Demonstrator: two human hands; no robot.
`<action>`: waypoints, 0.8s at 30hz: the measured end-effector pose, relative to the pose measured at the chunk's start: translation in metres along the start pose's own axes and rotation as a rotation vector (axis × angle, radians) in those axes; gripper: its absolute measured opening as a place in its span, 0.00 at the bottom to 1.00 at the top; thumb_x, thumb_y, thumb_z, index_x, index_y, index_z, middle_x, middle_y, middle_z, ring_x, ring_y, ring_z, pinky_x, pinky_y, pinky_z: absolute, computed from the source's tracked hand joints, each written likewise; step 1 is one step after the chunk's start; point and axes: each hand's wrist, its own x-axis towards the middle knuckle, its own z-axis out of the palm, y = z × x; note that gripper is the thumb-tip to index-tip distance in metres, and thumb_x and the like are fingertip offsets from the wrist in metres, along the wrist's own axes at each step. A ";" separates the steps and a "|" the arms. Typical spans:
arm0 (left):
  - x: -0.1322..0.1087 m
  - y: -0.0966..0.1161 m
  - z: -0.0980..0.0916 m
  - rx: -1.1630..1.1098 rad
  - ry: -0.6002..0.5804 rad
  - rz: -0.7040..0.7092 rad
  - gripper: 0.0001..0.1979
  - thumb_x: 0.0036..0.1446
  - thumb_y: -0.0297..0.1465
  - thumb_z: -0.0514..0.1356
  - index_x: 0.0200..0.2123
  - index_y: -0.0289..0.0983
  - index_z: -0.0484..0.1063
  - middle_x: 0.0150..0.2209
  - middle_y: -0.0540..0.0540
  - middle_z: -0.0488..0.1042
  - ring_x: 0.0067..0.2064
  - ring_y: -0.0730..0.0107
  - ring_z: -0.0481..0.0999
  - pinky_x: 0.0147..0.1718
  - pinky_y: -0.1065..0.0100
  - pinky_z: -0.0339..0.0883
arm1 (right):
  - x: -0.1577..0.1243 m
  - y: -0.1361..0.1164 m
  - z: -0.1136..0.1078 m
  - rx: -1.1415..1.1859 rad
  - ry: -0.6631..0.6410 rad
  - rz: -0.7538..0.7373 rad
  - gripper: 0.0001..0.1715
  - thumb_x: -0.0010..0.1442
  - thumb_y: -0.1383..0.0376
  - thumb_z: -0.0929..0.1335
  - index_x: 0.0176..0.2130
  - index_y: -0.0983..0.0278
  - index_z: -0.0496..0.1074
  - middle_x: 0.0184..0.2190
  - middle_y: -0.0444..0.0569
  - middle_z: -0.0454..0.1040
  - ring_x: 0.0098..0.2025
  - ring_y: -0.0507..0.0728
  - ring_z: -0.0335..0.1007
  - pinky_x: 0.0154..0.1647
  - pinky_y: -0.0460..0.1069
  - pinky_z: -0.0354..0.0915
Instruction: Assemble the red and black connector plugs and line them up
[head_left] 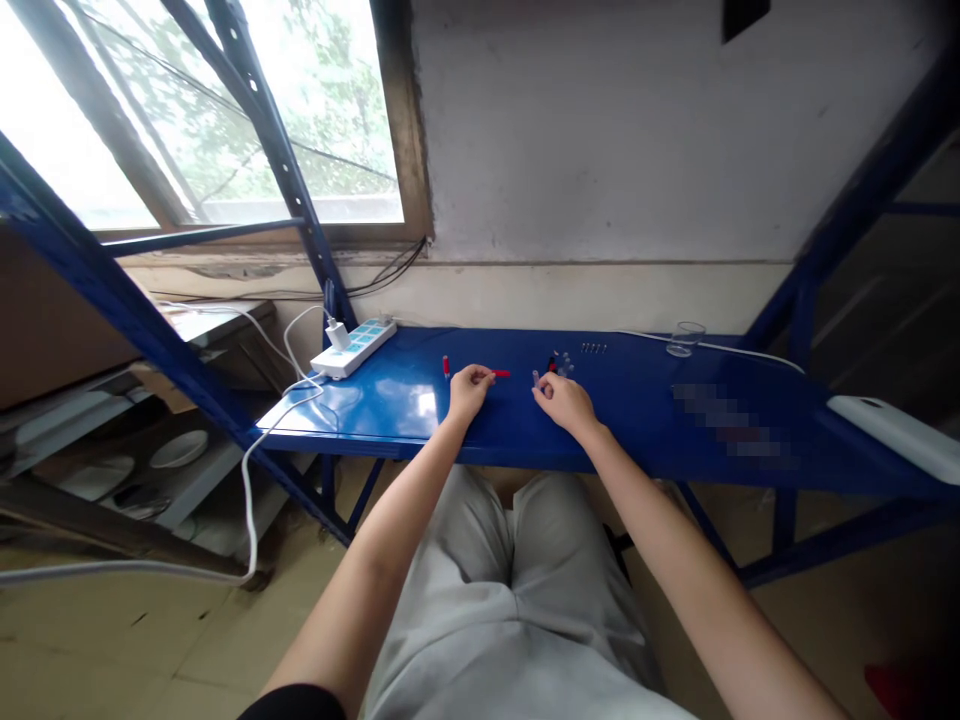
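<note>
Over the blue table (495, 425), my left hand (470, 390) pinches a slim red tube-like piece (502, 374), which points to the right. My right hand (566, 402) is closed on a small translucent tube-like piece (535, 379), held roughly upright. Just beyond the right hand lies a cluster of small clear parts (565, 363), with a dark and red bit (552, 364) among them. To the left of my left hand is another small red piece (446, 365) with a paler lower end. The two held pieces are apart.
Several tiny metal pieces (594, 348) form a row farther back. A clear glass (684, 341) sits near the back right. A white power strip (354, 347) with a plug and cables occupies the left end. At the right edge rests a white oblong object (896, 437). Blue frame posts flank the table.
</note>
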 end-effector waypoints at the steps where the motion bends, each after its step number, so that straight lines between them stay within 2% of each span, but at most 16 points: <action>1: -0.002 -0.001 0.000 -0.043 0.010 -0.005 0.06 0.48 0.31 0.60 0.27 0.34 0.70 0.25 0.47 0.74 0.28 0.72 0.74 0.29 0.72 0.64 | 0.005 -0.007 0.002 -0.021 -0.018 0.004 0.08 0.56 0.60 0.63 0.33 0.61 0.68 0.25 0.44 0.71 0.27 0.52 0.66 0.25 0.45 0.51; 7: -0.007 -0.004 -0.001 -0.094 0.056 0.025 0.06 0.49 0.32 0.60 0.28 0.34 0.68 0.25 0.49 0.72 0.29 0.71 0.75 0.29 0.73 0.64 | 0.023 -0.031 0.023 -0.147 -0.107 0.067 0.09 0.57 0.61 0.62 0.36 0.62 0.68 0.30 0.48 0.74 0.29 0.53 0.69 0.26 0.45 0.53; 15: -0.012 -0.002 -0.002 -0.115 0.013 0.070 0.06 0.49 0.31 0.60 0.28 0.35 0.67 0.24 0.50 0.71 0.29 0.72 0.74 0.30 0.72 0.65 | 0.011 -0.038 0.024 -0.259 -0.111 -0.015 0.12 0.60 0.64 0.59 0.41 0.64 0.67 0.33 0.52 0.75 0.34 0.55 0.71 0.30 0.46 0.58; 24: -0.021 0.010 -0.003 0.153 0.041 0.243 0.06 0.53 0.33 0.57 0.32 0.37 0.70 0.29 0.49 0.74 0.29 0.75 0.71 0.27 0.74 0.62 | 0.007 -0.041 0.020 -0.309 -0.111 -0.021 0.13 0.61 0.65 0.57 0.41 0.65 0.66 0.33 0.53 0.75 0.35 0.57 0.72 0.30 0.46 0.59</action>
